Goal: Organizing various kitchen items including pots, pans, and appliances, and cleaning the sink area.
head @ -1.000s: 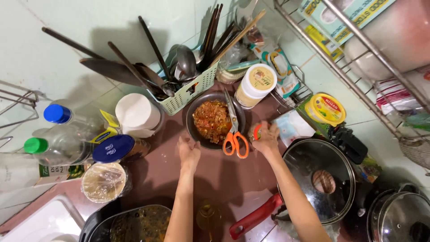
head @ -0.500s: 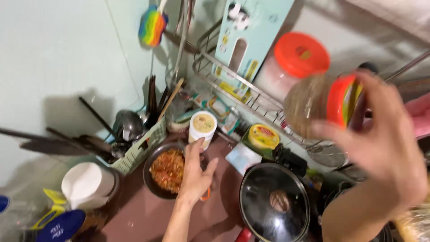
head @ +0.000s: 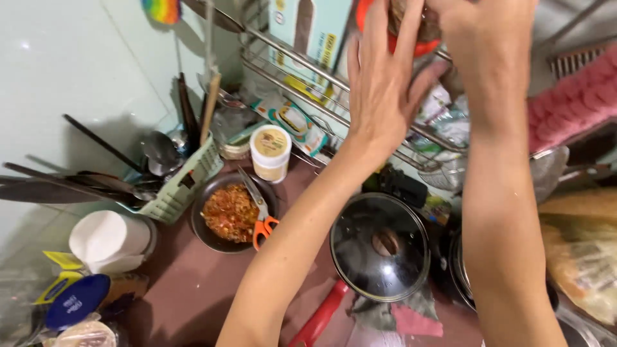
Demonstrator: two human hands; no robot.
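Both hands are raised to the top of the frame, level with the wire rack. The left hand has its fingers extended upward and laid flat against the side of a jar with an orange-red lid. The right hand is on the jar's other side and cropped by the frame edge; it appears to clasp the jar, but its finger position cannot be confirmed. The jar sits between the two hands, well above the tabletop, partly hidden by them.

Below, on the reddish-brown tabletop: a dark bowl holding chopped red-orange food, with orange-handled scissors resting across its right rim. Just behind the bowl stands a white tub with a tan lid. To the left, a pale green utensil basket leans against the wall with dark ladles and spoons in it. A white lidded container stands near the left edge, with a blue lid in front of it.

Right of the bowl, a pan with a glass lid and a red handle lies under the left forearm.
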